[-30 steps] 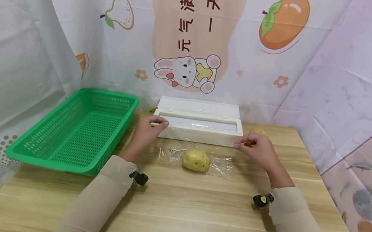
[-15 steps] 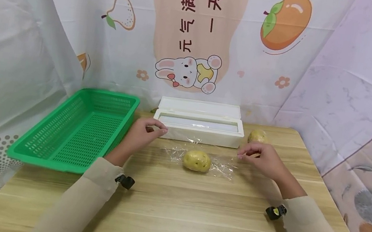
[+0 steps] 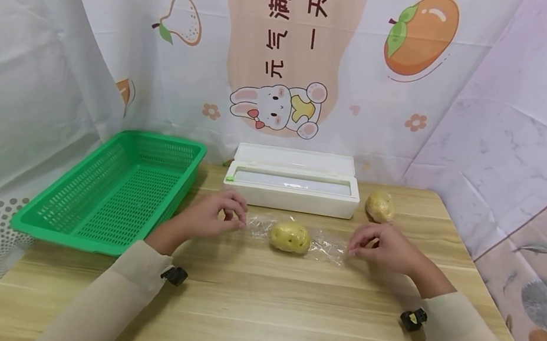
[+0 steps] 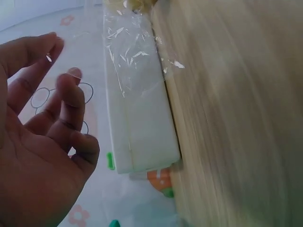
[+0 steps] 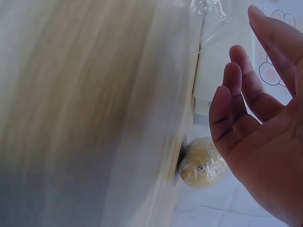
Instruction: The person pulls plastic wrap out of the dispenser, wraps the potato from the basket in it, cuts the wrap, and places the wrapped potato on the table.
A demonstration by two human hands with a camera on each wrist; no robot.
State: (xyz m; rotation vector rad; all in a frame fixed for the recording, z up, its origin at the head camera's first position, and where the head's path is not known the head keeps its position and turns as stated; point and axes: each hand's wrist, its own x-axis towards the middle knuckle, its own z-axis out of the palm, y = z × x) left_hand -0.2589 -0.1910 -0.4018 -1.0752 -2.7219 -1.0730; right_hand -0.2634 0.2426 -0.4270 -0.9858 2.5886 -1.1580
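A yellow potato [image 3: 291,237] lies on the table in front of the white cling film dispenser [image 3: 296,199]. Clear cling film [image 3: 329,248] spreads on both sides of it, crinkled and shiny. My left hand [image 3: 217,213] pinches the film at the left between thumb and index finger, the other fingers loosely bent. On the right, my right hand [image 3: 380,247] has thumb and index finger together at the film's other end. In the left wrist view the film [image 4: 135,61] stretches from near the fingertips, overlapping the dispenser. The film's edges are hard to make out.
A film-wrapped potato [image 3: 380,206] sits beyond my right hand, beside the dispenser's right end. To the left stands a green plastic basket [image 3: 123,200] with nothing in it. The dispenser's lid [image 3: 297,157] is raised. A printed curtain [image 3: 343,134] hangs behind the wooden table [image 3: 270,325].
Both hands have come away from the dispenser toward me, lowering the film near the potato. The right hand has uncovered the wrapped potato behind it; a green piece at the dispenser's left end now shows.
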